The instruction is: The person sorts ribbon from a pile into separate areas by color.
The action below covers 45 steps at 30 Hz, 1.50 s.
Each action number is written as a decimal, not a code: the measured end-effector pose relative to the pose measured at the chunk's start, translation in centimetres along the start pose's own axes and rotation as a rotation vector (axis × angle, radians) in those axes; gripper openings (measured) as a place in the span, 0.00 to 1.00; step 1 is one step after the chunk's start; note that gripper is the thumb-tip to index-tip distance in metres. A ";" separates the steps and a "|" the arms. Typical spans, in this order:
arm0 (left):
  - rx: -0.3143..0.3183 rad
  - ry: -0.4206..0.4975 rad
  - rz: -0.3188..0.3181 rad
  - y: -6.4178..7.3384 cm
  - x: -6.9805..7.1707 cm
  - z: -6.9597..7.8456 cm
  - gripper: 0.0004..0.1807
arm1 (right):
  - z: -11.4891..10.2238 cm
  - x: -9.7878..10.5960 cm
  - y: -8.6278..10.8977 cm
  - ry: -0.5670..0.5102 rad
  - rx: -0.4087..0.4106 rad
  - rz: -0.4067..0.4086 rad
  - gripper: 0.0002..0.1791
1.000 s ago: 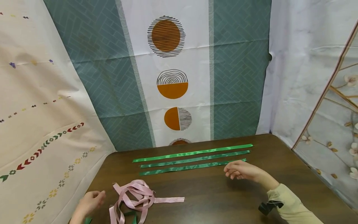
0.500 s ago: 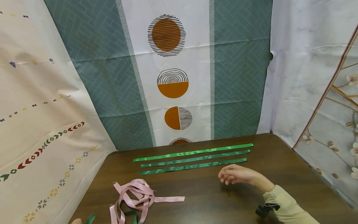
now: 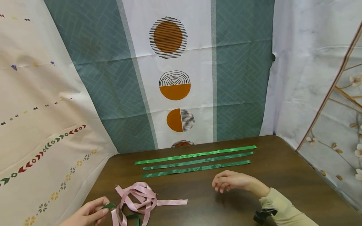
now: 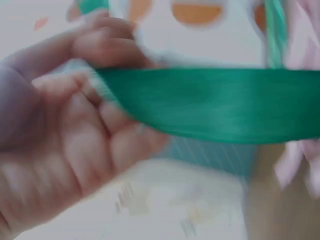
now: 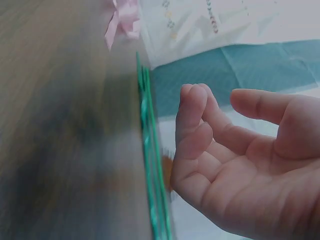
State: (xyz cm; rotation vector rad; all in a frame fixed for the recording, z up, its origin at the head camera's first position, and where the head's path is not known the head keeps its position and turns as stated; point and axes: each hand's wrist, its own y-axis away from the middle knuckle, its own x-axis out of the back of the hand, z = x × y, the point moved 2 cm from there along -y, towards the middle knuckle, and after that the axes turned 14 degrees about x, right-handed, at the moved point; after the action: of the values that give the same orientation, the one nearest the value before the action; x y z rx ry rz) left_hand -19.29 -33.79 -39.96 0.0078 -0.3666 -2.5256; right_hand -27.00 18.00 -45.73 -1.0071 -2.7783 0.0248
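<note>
My left hand [image 3: 90, 213] pinches the end of a dark green ribbon [image 4: 215, 105] between thumb and fingers, at the lower left beside a tangled pink ribbon [image 3: 172, 202]. In the left wrist view the held ribbon stretches off to the right, its edge blurred. Over the right middle of the table hovers my right hand [image 3: 236, 182], fingers loosely bent and holding nothing, as the right wrist view confirms. Beyond it lie three straight, roughly parallel ribbons: a bright green one [image 3: 195, 155] farthest back, a darker one [image 3: 198, 161], and another dark green one [image 3: 195, 169] nearest.
A piece of green ribbon [image 3: 133, 216] shows among the pink loops. The brown table [image 3: 195, 191] ends at the back against a patterned hanging cloth [image 3: 181, 62]. Cream cloth [image 3: 56, 163] borders it on the left, and a floral marbled cloth [image 3: 325, 110] on the right.
My left hand dropped almost out of the head view, then came back up, holding the green ribbon's end. My right hand has drifted left and slightly nearer. The laid ribbons stay put.
</note>
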 end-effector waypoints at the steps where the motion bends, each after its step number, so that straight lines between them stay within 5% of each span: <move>1: -0.040 -0.055 -0.006 -0.7 -0.8 1.3 0.13 | -0.2 -0.2 -0.2 -0.002 0.009 -0.009 0.22; 3: -0.063 -0.179 0.059 -2.1 -2.4 3.9 0.10 | -0.8 -0.7 -0.5 -0.003 0.029 -0.029 0.22; 8: 0.072 -0.553 0.350 -6.8 -6.7 9.0 0.11 | -2.4 -2.1 -1.4 0.006 0.079 -0.087 0.21; 10: 0.127 -0.616 0.412 -9.0 -8.1 10.4 0.17 | -3.0 -2.6 -1.7 0.013 0.090 -0.105 0.20; 16: 0.020 -0.663 0.530 -15.4 -10.1 12.0 0.17 | -4.7 -3.5 -2.5 0.100 0.112 -0.053 0.20; 22: -0.103 -0.570 0.500 -19.7 -10.6 11.4 0.18 | -5.6 -4.0 -2.6 0.150 0.217 0.037 0.22; 27: -0.115 -0.537 0.519 -21.6 -10.8 10.6 0.21 | -6.0 -3.9 -2.7 0.206 0.316 0.121 0.15; 32: -0.098 -0.486 0.506 -22.8 -10.9 10.1 0.19 | -6.1 -3.4 -2.7 0.331 0.336 0.182 0.10; 38: -0.071 -0.480 0.486 -23.9 -10.6 9.4 0.19 | -5.7 -2.5 -2.4 0.473 0.312 0.163 0.06; 45: -0.003 -0.429 0.444 -23.9 -9.3 8.6 0.11 | -5.2 -0.2 -1.6 0.585 0.308 0.225 0.06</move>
State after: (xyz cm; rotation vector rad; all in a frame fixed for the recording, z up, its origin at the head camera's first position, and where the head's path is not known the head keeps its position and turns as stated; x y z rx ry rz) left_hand -25.38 -7.46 -38.65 -0.5616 -0.4728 -2.0715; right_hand -26.96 16.41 -40.54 -1.0355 -2.0542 0.1562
